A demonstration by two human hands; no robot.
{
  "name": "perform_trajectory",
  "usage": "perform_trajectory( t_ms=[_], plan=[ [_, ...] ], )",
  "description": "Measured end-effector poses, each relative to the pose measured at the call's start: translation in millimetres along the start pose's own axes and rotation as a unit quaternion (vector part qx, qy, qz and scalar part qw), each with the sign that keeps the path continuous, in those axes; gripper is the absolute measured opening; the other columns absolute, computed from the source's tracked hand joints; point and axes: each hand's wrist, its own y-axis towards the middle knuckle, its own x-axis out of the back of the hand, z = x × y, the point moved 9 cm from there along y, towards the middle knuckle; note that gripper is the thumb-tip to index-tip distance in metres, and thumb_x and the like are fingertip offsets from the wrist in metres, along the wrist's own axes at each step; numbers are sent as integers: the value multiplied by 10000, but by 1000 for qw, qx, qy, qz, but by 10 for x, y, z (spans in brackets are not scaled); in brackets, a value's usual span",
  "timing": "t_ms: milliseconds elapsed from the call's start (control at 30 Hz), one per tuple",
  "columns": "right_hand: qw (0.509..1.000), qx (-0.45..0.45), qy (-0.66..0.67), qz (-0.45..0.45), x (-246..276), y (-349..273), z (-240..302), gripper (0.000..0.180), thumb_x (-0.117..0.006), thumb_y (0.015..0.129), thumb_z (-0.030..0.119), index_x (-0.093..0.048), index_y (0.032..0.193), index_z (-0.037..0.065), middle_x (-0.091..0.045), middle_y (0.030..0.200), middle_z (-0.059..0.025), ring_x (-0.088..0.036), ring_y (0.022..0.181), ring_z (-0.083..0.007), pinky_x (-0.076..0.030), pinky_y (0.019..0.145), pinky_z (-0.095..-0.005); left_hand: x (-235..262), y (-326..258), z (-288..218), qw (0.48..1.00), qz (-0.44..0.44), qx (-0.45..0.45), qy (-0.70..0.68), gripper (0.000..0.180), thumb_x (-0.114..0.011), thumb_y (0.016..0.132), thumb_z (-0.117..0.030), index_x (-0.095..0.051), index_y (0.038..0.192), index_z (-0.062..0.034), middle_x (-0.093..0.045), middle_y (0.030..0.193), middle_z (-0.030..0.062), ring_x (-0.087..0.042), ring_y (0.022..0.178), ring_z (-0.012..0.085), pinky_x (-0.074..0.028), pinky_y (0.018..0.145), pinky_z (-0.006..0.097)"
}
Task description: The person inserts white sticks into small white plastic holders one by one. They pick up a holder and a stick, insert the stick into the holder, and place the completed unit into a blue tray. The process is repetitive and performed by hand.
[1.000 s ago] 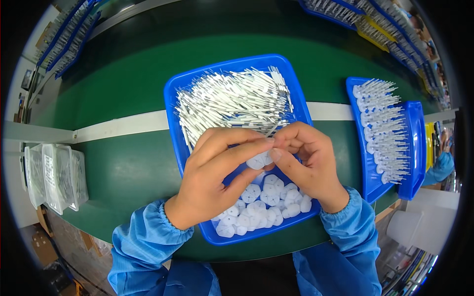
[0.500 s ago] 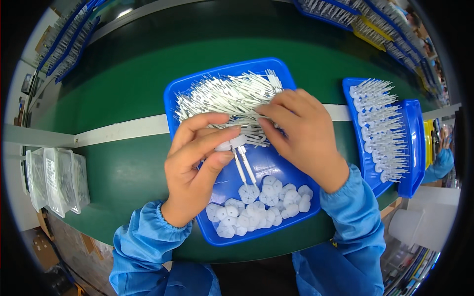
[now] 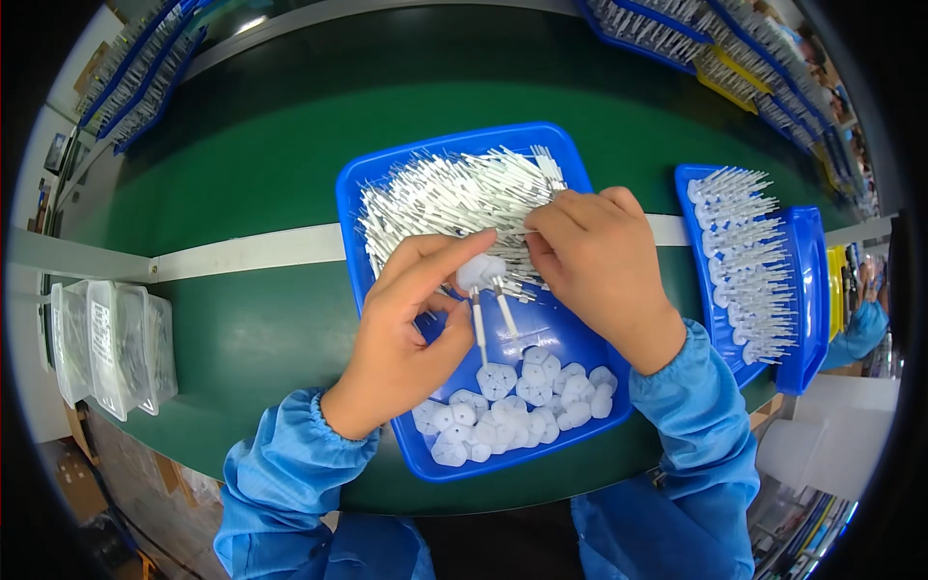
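Note:
My left hand (image 3: 401, 319) is closed on a translucent white plastic disc (image 3: 480, 273), gripping its edge between the fingers. Two slim white rods (image 3: 507, 311) with metal ends hang down from it. Just to the right, my right hand (image 3: 609, 271) pinches a thin rod, mostly hidden by its fingers; a fine tip shows toward the disc. Both hands are over a blue tray (image 3: 411, 440). A thick heap of white rods (image 3: 454, 193) fills its far part, and several loose lobed white discs (image 3: 503, 420) lie along its near side.
At right stands a blue tray (image 3: 688, 184) with rows of discs fitted with rods, beside another blue tray (image 3: 810, 271). Clear plastic boxes (image 3: 116, 338) stand at left on the green table (image 3: 251, 348). Filled trays (image 3: 657, 34) line the far right. Another person's blue sleeve (image 3: 858, 333) shows at the right edge.
My left hand has shifted slightly right, and the held disc has tipped so more of its face shows. My right hand's fingertips have drawn closer together. The whole view has shifted a little.

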Motion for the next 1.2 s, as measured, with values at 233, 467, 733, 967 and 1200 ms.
perform_trajectory(
  t_ms=[233, 467, 733, 967, 1200],
  plan=[
    [805, -198, 558, -33, 34, -440, -126, 136, -700, 934, -74, -730, 1048, -5, -788, 999, -82, -750, 949, -148, -599, 904, -304, -55, 16, -45, 997, 49, 7, 63, 656, -690, 919, 167, -677, 1533, -63, -586, 1227, 71, -616, 1091, 144, -603, 868, 253],
    [897, -192, 397, -29, 53, -492, 39, 199, -894, 874, 12, -817, 1058, 24, -808, 910, -87, -773, 754, -150, -606, 691, -286, -45, -13, -53, 999, 17, 9, 26, 629, -725, 885, 152, -703, 1484, -40, -610, 1180, 83, -647, 1065, 153, -654, 845, 260],
    [898, -214, 385, 19, 65, -509, 47, 208, -903, 878, 40, -824, 1070, 51, -757, 773, -41, -681, 621, -89, -517, 572, -250, 20, -7, -121, 998, -42, -8, 44, 570, -727, 893, 156, -759, 1417, -68, -650, 1178, 105, -698, 1054, 169, -684, 803, 272],
    [884, -253, 393, 11, 65, -497, 113, 146, -891, 921, 68, -817, 1046, 51, -657, 621, -22, -615, 544, -73, -462, 520, -268, -42, -19, -171, 995, -6, -28, 98, 473, -693, 935, 154, -769, 1373, -8, -652, 1306, 122, -709, 1124, 172, -653, 869, 273],
    [827, -289, 478, 61, -150, -560, 81, 67, -846, 983, 97, -806, 987, 43, -653, 612, -46, -594, 523, -82, -426, 495, -290, -69, -40, -81, 994, 32, 3, 103, 479, -686, 956, 140, -760, 1401, -22, -769, 1313, 173, -758, 1114, 203, -656, 891, 304]
  ],
)
